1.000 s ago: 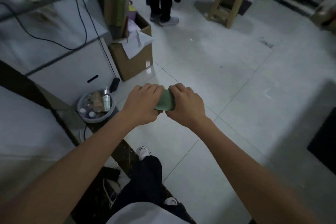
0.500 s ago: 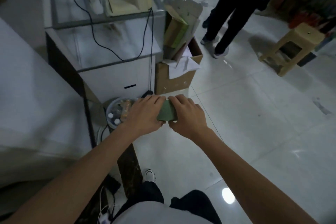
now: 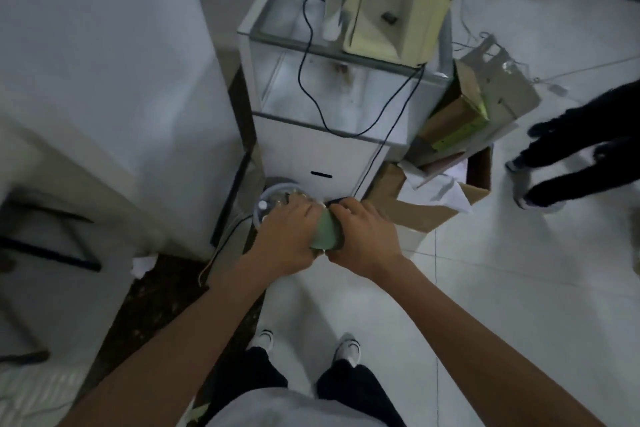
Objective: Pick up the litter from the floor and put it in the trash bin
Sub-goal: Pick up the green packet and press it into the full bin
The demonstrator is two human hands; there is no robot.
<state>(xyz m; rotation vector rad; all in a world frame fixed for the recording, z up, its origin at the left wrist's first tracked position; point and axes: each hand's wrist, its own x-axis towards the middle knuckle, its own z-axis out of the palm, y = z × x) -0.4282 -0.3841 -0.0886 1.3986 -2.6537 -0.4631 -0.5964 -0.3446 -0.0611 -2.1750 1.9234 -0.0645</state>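
Your left grip (image 3: 287,236) and right grip (image 3: 363,237) both clasp the pale green litter (image 3: 325,236) between them near the round trash bin (image 3: 264,191), likely to drop it in.

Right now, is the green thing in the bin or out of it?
Out. The green thing is gripped between the left hand and the right hand, close to the round bin, not inside it.

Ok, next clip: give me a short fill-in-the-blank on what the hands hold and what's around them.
1. The litter gripped between the left hand and right hand is ____ in colour.
2. The round trash bin sits just beyond the ____ hand.
3. The box right of the hands is made of ____.
Missing: green; left; cardboard.
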